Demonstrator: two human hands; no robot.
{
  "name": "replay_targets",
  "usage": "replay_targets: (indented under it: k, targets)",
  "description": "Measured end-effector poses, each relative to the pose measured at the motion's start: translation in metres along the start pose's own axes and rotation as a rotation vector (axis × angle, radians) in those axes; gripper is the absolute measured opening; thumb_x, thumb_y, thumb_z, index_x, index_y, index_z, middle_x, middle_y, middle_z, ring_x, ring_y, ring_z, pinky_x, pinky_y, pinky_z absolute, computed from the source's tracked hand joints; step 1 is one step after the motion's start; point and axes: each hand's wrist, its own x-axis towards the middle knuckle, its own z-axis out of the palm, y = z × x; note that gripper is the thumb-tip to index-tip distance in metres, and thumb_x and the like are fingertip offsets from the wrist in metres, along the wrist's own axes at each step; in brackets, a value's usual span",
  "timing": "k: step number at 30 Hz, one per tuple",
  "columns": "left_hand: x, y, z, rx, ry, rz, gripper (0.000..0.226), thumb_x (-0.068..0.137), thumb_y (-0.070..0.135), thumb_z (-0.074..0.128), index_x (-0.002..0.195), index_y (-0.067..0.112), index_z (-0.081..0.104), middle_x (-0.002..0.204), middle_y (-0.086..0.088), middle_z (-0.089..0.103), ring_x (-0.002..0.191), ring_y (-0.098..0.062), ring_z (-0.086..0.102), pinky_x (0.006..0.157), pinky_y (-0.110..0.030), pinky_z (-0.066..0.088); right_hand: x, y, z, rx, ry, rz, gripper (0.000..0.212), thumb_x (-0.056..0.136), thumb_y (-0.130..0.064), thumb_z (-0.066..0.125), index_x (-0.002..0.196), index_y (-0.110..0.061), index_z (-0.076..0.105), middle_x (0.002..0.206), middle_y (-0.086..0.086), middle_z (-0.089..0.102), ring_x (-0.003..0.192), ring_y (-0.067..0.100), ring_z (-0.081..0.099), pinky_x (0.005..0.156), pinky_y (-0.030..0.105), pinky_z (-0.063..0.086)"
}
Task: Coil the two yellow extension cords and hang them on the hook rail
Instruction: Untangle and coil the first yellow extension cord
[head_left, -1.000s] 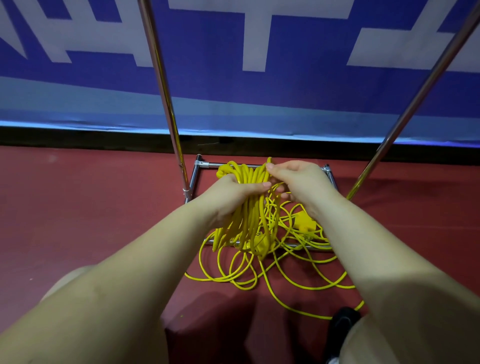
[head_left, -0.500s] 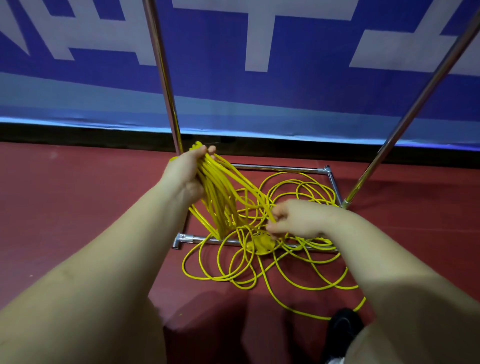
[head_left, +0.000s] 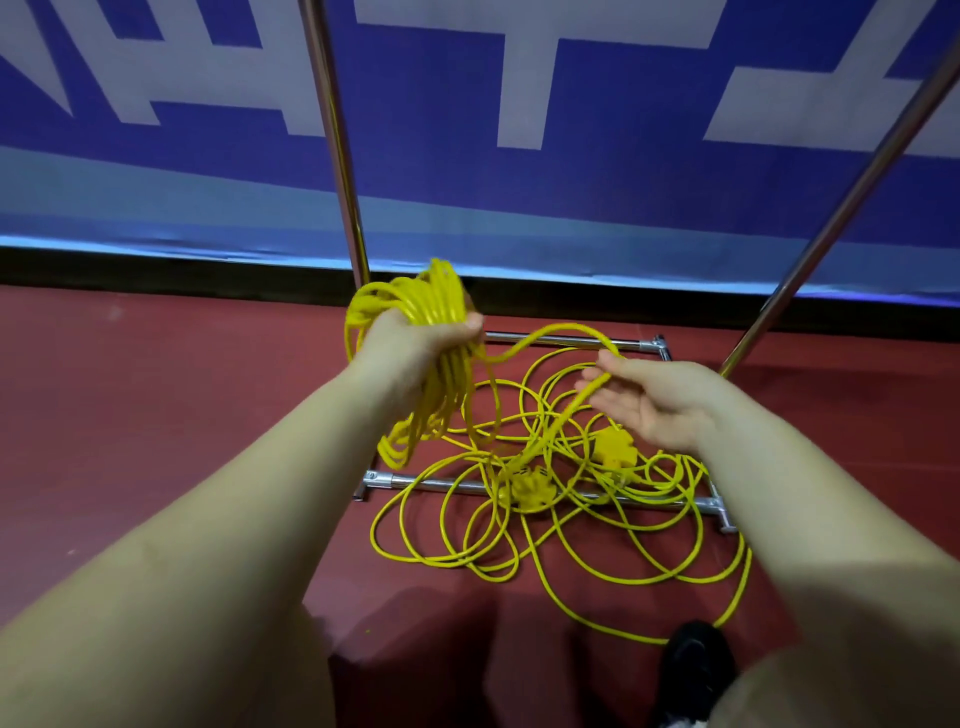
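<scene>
We lifted our left hand (head_left: 415, 343) with its gripped bundle of yellow coils (head_left: 431, 358) up and to the left, away from our right hand (head_left: 649, 400). Our right hand left the bundle, dipped to the loose cord on the floor, then rose palm-up, a free strand (head_left: 550, 335) draped across its fingers.

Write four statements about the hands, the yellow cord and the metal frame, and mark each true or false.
1. The left hand grips a bundle of coiled cord. True.
2. The right hand is clenched in a fist. False: its fingers are relaxed, with a strand of cord running across them.
3. Loose cord lies on the red floor. True.
4. Both cords already hang on hooks. False: neither hangs; much lies over the metal frame.
</scene>
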Motion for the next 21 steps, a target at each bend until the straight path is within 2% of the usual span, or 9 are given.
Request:
replay_targets:
  k: [2, 4, 7, 9, 12, 14, 17, 19, 21]
  targets:
    - [-0.006, -0.008, 0.008, 0.337, -0.082, 0.028, 0.046, 0.064, 0.031, 0.084, 0.089, -0.001, 0.064, 0.069, -0.012, 0.066, 0.056, -0.023, 0.060, 0.055, -0.034, 0.050, 0.001, -0.001, 0.004, 0.158, 0.006, 0.002, 0.016, 0.095, -0.010, 0.049, 0.083, 0.000, 0.056, 0.055, 0.008, 0.067, 0.047, 0.016, 0.067, 0.040, 0.023, 0.052]
    - [-0.013, -0.013, 0.017, 0.481, -0.179, 0.069, 0.039, 0.071, 0.031, 0.082, 0.084, -0.001, 0.062, 0.067, -0.014, 0.066, 0.053, -0.025, 0.060, 0.054, -0.039, 0.051, 0.002, -0.003, 0.008, 0.273, 0.013, -0.017, 0.018, 0.095, -0.009, 0.049, 0.082, 0.002, 0.055, 0.057, 0.011, 0.068, 0.048, 0.020, 0.067, 0.044, 0.026, 0.054]
    - [-0.023, -0.016, 0.030, 0.504, -0.271, 0.102, 0.018, 0.078, 0.021, 0.077, 0.083, 0.008, 0.065, 0.080, -0.014, 0.072, 0.066, -0.027, 0.068, 0.068, -0.042, 0.057, 0.003, -0.004, 0.013, 0.395, 0.011, -0.044, 0.017, 0.095, -0.006, 0.047, 0.083, 0.003, 0.054, 0.062, 0.012, 0.067, 0.057, 0.022, 0.069, 0.051, 0.027, 0.056]
    - [-0.024, -0.019, 0.035, 0.465, -0.300, 0.099, 0.013, 0.078, 0.017, 0.076, 0.085, 0.011, 0.067, 0.083, -0.013, 0.073, 0.074, -0.028, 0.071, 0.071, -0.041, 0.059, 0.002, -0.005, 0.016, 0.416, 0.006, -0.051, 0.018, 0.096, -0.007, 0.046, 0.082, 0.003, 0.053, 0.060, 0.012, 0.067, 0.056, 0.020, 0.069, 0.052, 0.027, 0.056]
    - [-0.027, -0.020, 0.039, 0.413, -0.268, 0.104, 0.010, 0.079, 0.013, 0.075, 0.075, 0.012, 0.065, 0.073, -0.008, 0.071, 0.065, -0.021, 0.069, 0.065, -0.033, 0.058, 0.001, -0.008, 0.017, 0.372, 0.024, -0.062, 0.018, 0.096, -0.009, 0.047, 0.081, 0.001, 0.053, 0.053, 0.010, 0.066, 0.047, 0.016, 0.067, 0.050, 0.025, 0.055]
    - [-0.026, -0.021, 0.041, 0.393, -0.231, 0.111, 0.012, 0.079, 0.013, 0.075, 0.076, 0.013, 0.064, 0.074, -0.007, 0.070, 0.066, -0.020, 0.069, 0.066, -0.034, 0.058, 0.002, -0.009, 0.017, 0.313, 0.041, -0.069, 0.017, 0.095, -0.010, 0.048, 0.081, -0.002, 0.053, 0.052, 0.008, 0.066, 0.047, 0.014, 0.066, 0.048, 0.023, 0.055]
    - [-0.022, -0.021, 0.038, 0.356, -0.184, 0.090, 0.017, 0.077, 0.014, 0.077, 0.082, 0.006, 0.063, 0.072, -0.008, 0.069, 0.060, -0.017, 0.068, 0.057, -0.030, 0.056, 0.002, -0.010, 0.017, 0.333, 0.040, -0.063, 0.017, 0.095, -0.009, 0.049, 0.080, -0.002, 0.053, 0.053, 0.009, 0.067, 0.047, 0.014, 0.066, 0.044, 0.023, 0.054]
    - [-0.021, -0.019, 0.037, 0.358, -0.210, 0.078, 0.025, 0.076, 0.016, 0.078, 0.087, -0.001, 0.063, 0.076, -0.014, 0.071, 0.064, -0.023, 0.070, 0.058, -0.033, 0.057, 0.001, -0.010, 0.017, 0.394, 0.025, -0.067, 0.018, 0.095, -0.009, 0.049, 0.080, 0.001, 0.054, 0.054, 0.010, 0.067, 0.047, 0.016, 0.066, 0.045, 0.024, 0.054]
    - [-0.023, -0.018, 0.038, 0.354, -0.259, 0.091, 0.015, 0.077, 0.013, 0.076, 0.076, 0.007, 0.062, 0.064, -0.003, 0.069, 0.057, -0.016, 0.068, 0.052, -0.026, 0.054, 0.001, -0.010, 0.018, 0.441, 0.004, -0.069, 0.020, 0.096, -0.009, 0.048, 0.081, 0.002, 0.054, 0.054, 0.012, 0.067, 0.047, 0.016, 0.067, 0.045, 0.024, 0.055]
